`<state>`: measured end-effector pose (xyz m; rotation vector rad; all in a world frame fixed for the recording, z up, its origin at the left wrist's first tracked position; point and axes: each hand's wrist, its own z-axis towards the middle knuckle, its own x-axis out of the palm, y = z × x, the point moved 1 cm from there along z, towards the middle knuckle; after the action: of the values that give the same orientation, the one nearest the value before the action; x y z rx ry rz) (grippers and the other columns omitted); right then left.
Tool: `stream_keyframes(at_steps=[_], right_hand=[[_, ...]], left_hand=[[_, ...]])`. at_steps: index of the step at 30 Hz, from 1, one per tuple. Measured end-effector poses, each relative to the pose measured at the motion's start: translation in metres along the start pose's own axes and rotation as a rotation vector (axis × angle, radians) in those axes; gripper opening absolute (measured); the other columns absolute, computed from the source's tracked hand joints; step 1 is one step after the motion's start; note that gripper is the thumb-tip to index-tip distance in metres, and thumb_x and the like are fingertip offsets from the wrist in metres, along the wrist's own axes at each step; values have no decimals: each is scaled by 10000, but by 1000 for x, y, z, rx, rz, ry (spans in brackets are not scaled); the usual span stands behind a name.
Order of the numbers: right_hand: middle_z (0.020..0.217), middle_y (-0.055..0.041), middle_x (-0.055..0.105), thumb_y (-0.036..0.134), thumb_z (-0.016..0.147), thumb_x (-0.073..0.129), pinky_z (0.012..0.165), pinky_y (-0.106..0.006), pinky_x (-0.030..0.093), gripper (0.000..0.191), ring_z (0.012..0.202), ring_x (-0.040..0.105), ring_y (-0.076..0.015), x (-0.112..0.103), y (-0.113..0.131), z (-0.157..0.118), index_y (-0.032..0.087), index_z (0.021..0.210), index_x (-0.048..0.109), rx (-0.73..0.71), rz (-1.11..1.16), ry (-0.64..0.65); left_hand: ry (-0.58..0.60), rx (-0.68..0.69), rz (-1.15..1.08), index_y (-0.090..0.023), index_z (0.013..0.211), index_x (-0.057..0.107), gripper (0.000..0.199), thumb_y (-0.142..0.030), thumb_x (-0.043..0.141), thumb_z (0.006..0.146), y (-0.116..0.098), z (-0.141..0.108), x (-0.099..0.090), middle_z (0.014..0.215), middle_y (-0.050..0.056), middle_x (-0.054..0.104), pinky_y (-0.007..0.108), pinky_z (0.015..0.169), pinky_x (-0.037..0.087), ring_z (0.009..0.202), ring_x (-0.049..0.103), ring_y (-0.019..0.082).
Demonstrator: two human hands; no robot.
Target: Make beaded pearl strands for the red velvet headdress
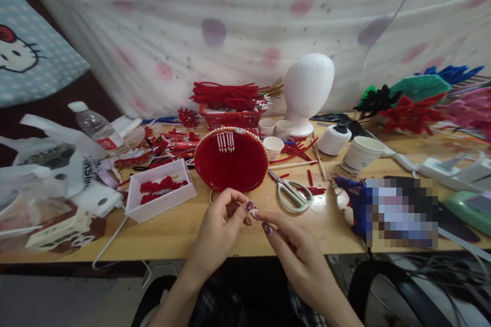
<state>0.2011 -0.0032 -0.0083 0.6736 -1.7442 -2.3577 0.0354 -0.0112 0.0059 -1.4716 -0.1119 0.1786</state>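
Note:
In the head view my left hand [222, 227] pinches a small whitish, shiny piece [254, 211] between thumb and fingers at the table's front edge. Close beside it, on the right, my right hand [293, 245] has thumb and forefinger nearly together at the other side of that piece; what lies between them is too small to make out. Just beyond my hands stands a round red velvet piece [230, 171], tilted, with a beaded rim and short white bead strands hanging near its top. Scissors with pale green handles [293, 195] lie to its right.
A white box [134, 199] holds red pieces at left, near a bottle [100, 130] and plastic bags. Behind are a red basket [230, 120], paper cups [273, 148] and a white foam head [309, 87]. At right are a thread spool [333, 140], a blue glue gun [355, 202] and a power strip [445, 171].

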Motion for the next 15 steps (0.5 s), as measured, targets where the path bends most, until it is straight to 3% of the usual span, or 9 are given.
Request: stream_keyframes(at_steps=[4, 7, 9, 11, 15], right_hand=[[1099, -99, 783, 324, 1011, 498, 845, -332, 584, 334, 1012, 724, -239, -1, 0, 0, 223, 1253, 704, 52, 27, 42], [1011, -79, 771, 383, 1015, 518, 870, -353, 566, 323, 1035, 694, -249, -1, -2, 1, 263, 1235, 721, 81, 91, 46], [844, -50, 730, 417, 1005, 545, 827, -349, 560, 314, 913, 686, -232, 0, -4, 2, 277, 1203, 745, 89, 146, 43], [632, 1, 597, 443, 990, 569, 686, -306, 540, 324, 703, 624, -193, 0, -8, 2, 272, 1190, 757, 122, 215, 50], [487, 82, 338, 468, 971, 599, 425, -223, 333, 362, 433, 345, -112, 0, -16, 1, 264, 1227, 752, 213, 305, 94]], left_hand=[[16, 19, 15, -191, 807, 617, 137, -303, 658, 874, -2, 4, -1, 705, -23, 645, 250, 649, 518, 655, 635, 136], [25, 9, 16, -195, 796, 612, 141, -303, 656, 876, -3, 7, -2, 718, -18, 655, 254, 648, 524, 667, 648, 142], [30, -3, 16, -193, 793, 615, 139, -294, 661, 875, -3, 9, -5, 711, -19, 655, 257, 657, 525, 665, 647, 141], [41, -17, 12, -189, 779, 614, 148, -291, 677, 866, -2, 12, -8, 684, -22, 649, 260, 652, 523, 639, 637, 137], [67, -46, -13, -187, 754, 606, 190, -315, 717, 840, -3, 17, -13, 649, -23, 648, 271, 647, 532, 615, 632, 138]])
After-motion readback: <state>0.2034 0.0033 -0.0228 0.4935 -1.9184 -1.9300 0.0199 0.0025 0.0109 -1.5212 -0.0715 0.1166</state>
